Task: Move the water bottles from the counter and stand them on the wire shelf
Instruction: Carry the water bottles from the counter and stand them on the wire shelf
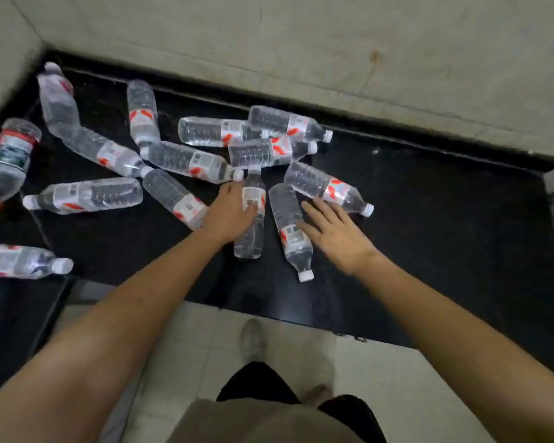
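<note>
Lots of small water bottles lie on their sides on the black counter, all in a jumble, some touching. The left hand is on one clear bottle in the middle, with its fingers bent over the label. I cannot tell if it is holding tight. The right hand is flat with its fingers spread, and the tips touch the next bottle, whose white cap points to the person. A bigger red-label bottle lies far to the left.
</note>
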The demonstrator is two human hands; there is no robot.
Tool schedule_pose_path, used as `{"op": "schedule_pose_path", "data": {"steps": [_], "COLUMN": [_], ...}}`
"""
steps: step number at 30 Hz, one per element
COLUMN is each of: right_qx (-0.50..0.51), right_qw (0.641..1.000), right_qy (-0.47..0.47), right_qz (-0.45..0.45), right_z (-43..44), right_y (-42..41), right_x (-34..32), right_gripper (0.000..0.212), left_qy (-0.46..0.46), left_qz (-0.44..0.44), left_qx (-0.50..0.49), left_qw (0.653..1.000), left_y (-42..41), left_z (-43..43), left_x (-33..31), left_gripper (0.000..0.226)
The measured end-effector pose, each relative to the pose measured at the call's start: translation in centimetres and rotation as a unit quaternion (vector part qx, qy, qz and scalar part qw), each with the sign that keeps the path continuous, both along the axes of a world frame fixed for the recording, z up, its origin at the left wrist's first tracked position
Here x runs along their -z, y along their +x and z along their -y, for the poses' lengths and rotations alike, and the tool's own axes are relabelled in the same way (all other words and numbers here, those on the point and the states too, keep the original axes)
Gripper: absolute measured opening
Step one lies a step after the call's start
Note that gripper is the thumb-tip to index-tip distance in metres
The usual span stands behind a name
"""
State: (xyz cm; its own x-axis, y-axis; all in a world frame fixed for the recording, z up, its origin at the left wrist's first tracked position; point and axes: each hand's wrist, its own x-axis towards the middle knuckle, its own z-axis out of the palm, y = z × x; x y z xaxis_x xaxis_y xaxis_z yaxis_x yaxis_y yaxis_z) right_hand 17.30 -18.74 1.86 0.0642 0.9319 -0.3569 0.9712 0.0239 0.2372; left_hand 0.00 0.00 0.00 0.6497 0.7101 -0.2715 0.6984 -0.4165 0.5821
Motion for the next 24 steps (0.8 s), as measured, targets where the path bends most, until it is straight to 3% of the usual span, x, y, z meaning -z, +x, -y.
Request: {"op": "schedule_pose_path", "data": {"steps": [2, 4, 10, 14, 19, 24], "right_qx": [-0.09, -0.146, -0.201, -0.181, -0.107, 0.04], "right_qw": [0.995, 0.988, 0.976, 0.98, 0.973, 0.912], "right_qy": [-0.035, -0.055, -0.088, -0.066, 0.007, 0.108], "right_qz": [-0.005, -0.011, -0.005, -0.053, -0.202, -0.395], "right_z": [-1.0, -1.2, -2.4, -1.7, 1.2, 3.7], "right_y": [-0.5, -1.3, -0.6, 1.1, 2.7, 3.6], "right_x": [1.8, 3.5, 5.1, 5.0, 4.0, 2.6], "right_gripper": [0.078, 0.079, 0.081, 0.078, 0.075, 0.07], "left_qy": [-0.041, -0.021, -0.002, 0.002, 0.03, -0.022], "left_qz": [-0.028, -0.064, -0.122, -0.128, -0.17, -0.101], "left_qx": [-0.016, -0.007, 0.004, -0.022, -0.074, -0.185], "left_qw": [0.999, 0.998, 0.993, 0.991, 0.982, 0.977], "left_y": [0.9, 0.9, 0.5, 1.6, 3.7, 4.5], "left_z": [0.1, 0.8, 1.3, 1.4, 2.1, 1.9], "left_x": [1.6, 2.8, 3.6, 3.0, 2.7, 2.3], "left_gripper": [0.054, 0.056, 0.058, 0.058, 0.069, 0.068]}}
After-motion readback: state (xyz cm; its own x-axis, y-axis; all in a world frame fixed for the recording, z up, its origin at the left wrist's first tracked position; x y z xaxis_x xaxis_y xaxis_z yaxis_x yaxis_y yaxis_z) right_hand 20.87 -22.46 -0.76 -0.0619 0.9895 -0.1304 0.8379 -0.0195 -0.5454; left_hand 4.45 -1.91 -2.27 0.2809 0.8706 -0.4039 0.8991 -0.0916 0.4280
